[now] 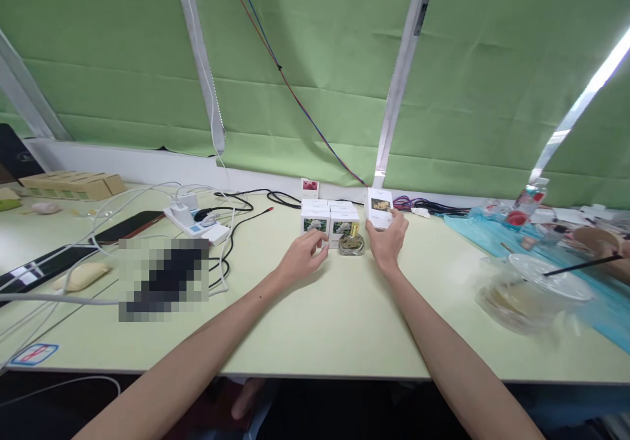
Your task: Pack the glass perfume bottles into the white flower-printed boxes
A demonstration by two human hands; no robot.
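Note:
My right hand [388,238] grips a white box [377,197] printed with a yellow flower, thumb on its left side and fingers on its right. The box stands upright on the table. My left hand [305,255] is loosely curled just in front of a group of small white boxes [315,220] with white-flower pictures; a gap shows between thumb and fingers, with nothing visible in it. Between my hands stands a squat clear glass bottle [351,244] with a gold top and dark contents. Behind the group, a box with a pink-red flower [310,189] rises higher.
A power strip [189,220] and tangled cables lie left, beside a dark phone [130,227] and a blurred-out patch. Right are a lidded clear plastic container [522,296] with a black straw, blue plastic sheeting [472,233] and a bottle [529,204]. Another person's hand [608,250] is at far right.

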